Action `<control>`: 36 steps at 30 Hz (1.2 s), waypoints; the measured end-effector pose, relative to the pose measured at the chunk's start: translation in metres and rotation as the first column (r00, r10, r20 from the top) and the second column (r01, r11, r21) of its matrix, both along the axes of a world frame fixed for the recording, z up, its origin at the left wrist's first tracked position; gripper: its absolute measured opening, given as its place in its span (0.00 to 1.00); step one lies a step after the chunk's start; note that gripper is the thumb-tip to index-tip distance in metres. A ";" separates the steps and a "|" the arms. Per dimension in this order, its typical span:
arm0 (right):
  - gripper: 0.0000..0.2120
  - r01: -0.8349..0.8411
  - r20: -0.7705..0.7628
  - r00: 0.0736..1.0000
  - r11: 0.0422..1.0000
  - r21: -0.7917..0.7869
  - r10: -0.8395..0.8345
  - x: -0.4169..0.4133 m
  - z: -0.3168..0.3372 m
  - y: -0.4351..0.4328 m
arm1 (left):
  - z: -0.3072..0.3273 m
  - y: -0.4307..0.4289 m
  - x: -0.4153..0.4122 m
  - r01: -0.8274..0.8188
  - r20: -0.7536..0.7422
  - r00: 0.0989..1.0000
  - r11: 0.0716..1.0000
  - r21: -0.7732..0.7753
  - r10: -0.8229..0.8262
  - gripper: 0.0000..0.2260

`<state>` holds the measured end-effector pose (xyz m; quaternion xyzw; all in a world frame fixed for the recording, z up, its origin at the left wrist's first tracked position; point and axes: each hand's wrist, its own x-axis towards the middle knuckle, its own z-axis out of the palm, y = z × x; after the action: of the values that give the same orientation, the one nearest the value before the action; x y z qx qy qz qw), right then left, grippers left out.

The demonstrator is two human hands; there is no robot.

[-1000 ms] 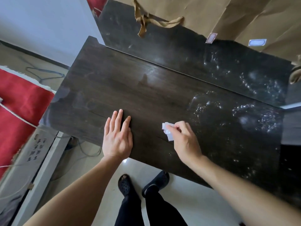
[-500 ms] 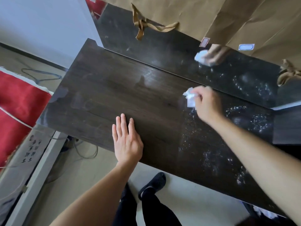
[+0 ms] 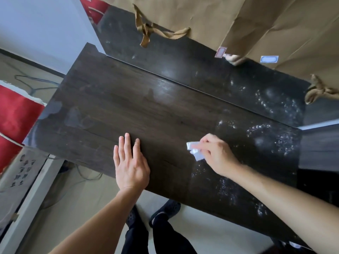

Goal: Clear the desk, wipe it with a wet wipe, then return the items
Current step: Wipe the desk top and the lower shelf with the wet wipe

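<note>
Now Wiping the Dark Worktop

Right now the right hand (image 3: pixel 213 154) pinches a small white wipe (image 3: pixel 194 150) in its fingers. The wipe is crumpled up and pressed on the dark wooden worktop (image 3: pixel 128 110), near the middle and close to the front edge. To the right of the wipe, the worktop shines with lots of little wet spots (image 3: pixel 266 136).

The left hand (image 3: pixel 130 163) lies flat on the worktop, palm down, with its fingers spread a little. It holds nothing. It sits near the front edge, a bit to the left of the wipe, and the two hands do not touch.

At the back of the worktop stands a shiny dark panel (image 3: pixel 192 66). Above it hang brown paper bags (image 3: pixel 229 21) with floppy handles.

Below the worktop you can see two black shoes (image 3: pixel 165 210) on the pale floor (image 3: pixel 77 208). Something red (image 3: pixel 16 114) sits off to the left.
</note>
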<state>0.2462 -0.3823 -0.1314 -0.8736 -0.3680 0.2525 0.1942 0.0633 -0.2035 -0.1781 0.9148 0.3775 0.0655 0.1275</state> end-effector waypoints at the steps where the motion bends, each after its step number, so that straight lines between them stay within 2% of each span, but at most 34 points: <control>1: 0.14 -0.087 -0.169 0.983 0.993 -0.076 0.073 -0.004 0.010 -0.007 | 0.000 0.000 -0.001 -0.002 -0.001 1.000 1.000 0.001 0.002 0.21; 2: 0.14 -0.117 -0.315 0.946 0.988 -0.100 0.080 0.003 0.019 -0.006 | 0.001 0.000 -0.001 -0.002 0.003 1.000 1.000 0.009 0.002 0.21; 3: 0.15 -0.062 -0.363 0.931 0.996 -0.062 0.035 0.018 0.024 0.001 | 0.000 0.000 -0.001 0.000 0.006 1.000 1.000 0.018 0.000 0.21; 4: 0.14 0.076 -0.314 0.947 0.997 0.008 -0.070 0.039 0.022 0.008 | 0.000 0.000 -0.001 -0.001 0.009 1.000 1.000 0.024 0.000 0.20; 5: 0.13 0.241 -0.178 0.958 0.968 0.072 -0.225 0.063 0.016 0.016 | 0.000 0.000 -0.001 -0.004 0.013 1.000 1.000 0.025 0.004 0.20; 6: 0.12 0.369 0.002 0.928 0.919 0.139 -0.373 0.084 0.011 0.023 | 0.000 0.000 -0.001 -0.008 0.013 1.000 1.000 0.026 0.007 0.20; 8: 0.12 0.477 0.309 0.798 0.856 0.199 -0.517 0.106 -0.006 0.030 | -0.001 0.000 0.000 -0.005 0.013 1.000 0.999 0.034 0.005 0.20; 9: 0.13 0.474 0.358 0.774 0.853 0.218 -0.522 0.104 -0.017 0.032 | -0.001 0.000 0.000 -0.002 0.014 1.000 0.999 0.038 0.002 0.20; 11: 0.14 0.467 0.334 0.783 0.850 0.243 -0.525 0.085 -0.030 0.029 | -0.003 0.001 0.000 -0.002 0.012 1.000 0.999 0.041 0.002 0.19; 13: 0.13 0.395 0.264 0.847 0.879 0.267 -0.461 0.058 -0.028 0.017 | -0.003 0.001 -0.002 -0.004 0.007 1.000 0.999 0.041 0.004 0.20; 15: 0.13 0.233 0.202 0.939 0.947 0.222 -0.278 0.023 -0.014 -0.002 | -0.002 0.001 -0.002 -0.001 0.005 1.000 1.000 0.031 0.000 0.20; 17: 0.14 0.085 -0.013 0.996 0.993 0.083 -0.084 -0.002 0.004 -0.018 | 0.000 0.001 -0.001 -0.002 0.005 1.000 1.000 0.020 0.002 0.21; 18: 0.14 0.029 -0.130 0.991 0.999 0.016 -0.027 -0.003 0.012 -0.020 | 0.000 0.001 -0.001 -0.002 0.006 1.000 1.000 0.016 0.002 0.21; 19: 0.13 0.043 -0.185 0.982 0.999 -0.008 -0.043 0.006 0.015 -0.016 | 0.001 0.000 -0.001 -0.001 0.006 1.000 1.000 0.016 0.001 0.21; 20: 0.13 0.125 -0.151 0.981 0.992 0.015 -0.122 0.023 0.016 -0.010 | 0.001 0.000 -0.001 0.001 0.004 1.000 1.000 0.017 -0.001 0.21; 21: 0.13 0.243 -0.048 0.969 0.969 0.052 -0.241 0.043 0.012 -0.003 | 0.001 0.000 -0.001 0.004 0.000 1.000 1.000 0.018 -0.004 0.21; 23: 0.12 0.431 0.207 0.868 0.892 0.136 -0.451 0.077 0.000 0.009 | 0.000 0.000 -0.002 0.006 -0.005 1.000 1.000 0.020 -0.006 0.21; 24: 0.12 0.467 0.264 0.830 0.871 0.153 -0.492 0.082 -0.008 0.013 | 0.000 0.000 -0.001 0.005 -0.006 1.000 1.000 0.021 -0.005 0.21; 26: 0.13 0.414 0.288 0.845 0.893 0.178 -0.450 0.061 -0.025 0.014 | -0.001 0.000 -0.002 0.006 -0.004 1.000 1.000 0.021 -0.005 0.21; 28: 0.15 0.257 0.298 0.899 0.938 0.231 -0.320 0.016 -0.027 0.003 | -0.001 0.001 -0.002 0.003 0.001 1.000 1.000 0.026 -0.003 0.21; 31: 0.14 0.054 0.192 0.976 0.970 0.238 -0.102 -0.059 -0.015 -0.031 | -0.001 0.001 -0.001 0.001 0.012 1.000 1.000 0.024 -0.001 0.21; 33: 0.13 -0.077 -0.036 0.996 0.989 0.127 0.082 -0.091 -0.003 -0.049 | -0.001 0.000 -0.001 0.004 0.017 1.000 1.000 0.019 -0.005 0.21; 34: 0.14 -0.125 -0.176 0.975 0.990 0.066 0.135 -0.089 0.004 -0.050 | -0.001 0.000 -0.001 0.004 0.019 1.000 1.000 0.017 -0.004 0.20; 36: 0.12 -0.116 -0.336 0.934 0.992 0.039 0.123 -0.058 0.008 -0.040 | -0.002 0.001 -0.001 -0.003 0.026 1.000 1.000 0.021 0.003 0.20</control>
<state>0.1878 -0.4225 -0.1231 -0.7914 -0.3839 0.4066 0.2469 0.0621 -0.2026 -0.1805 0.9146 0.3766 0.0816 0.1228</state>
